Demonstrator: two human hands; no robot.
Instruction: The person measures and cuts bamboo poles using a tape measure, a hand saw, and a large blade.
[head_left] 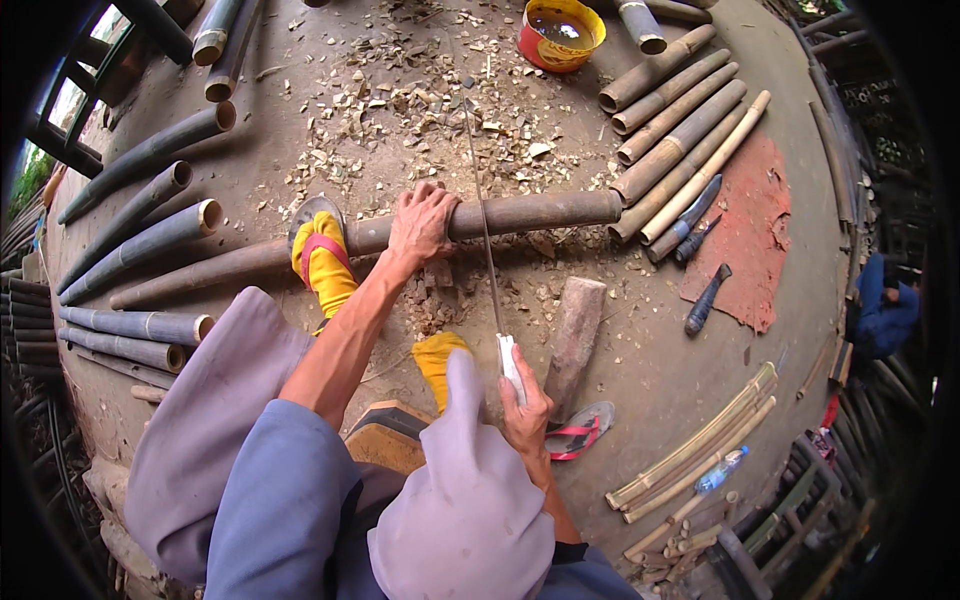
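Note:
A long brown bamboo pole (545,211) lies crosswise in front of me, over a small block on the ground. My left hand (422,222) presses down on it, fingers wrapped over its top. In my right hand (527,405) is the white handle of a handsaw (490,250). Its long thin blade crosses the pole just right of my left hand; how deep it sits in the bamboo I cannot tell. My left foot, in a yellow sock (325,262) and a sandal, rests on the pole. The other yellow-socked foot (436,365) is nearer me.
Bamboo pieces (680,140) lie at right beside knives (708,300) and a red mat (755,230). More poles (150,225) line the left. A red-yellow bucket (560,40) holds liquid. Nearby are a short log (577,335), a loose sandal (582,432), split strips (695,440) and scattered chips (370,120).

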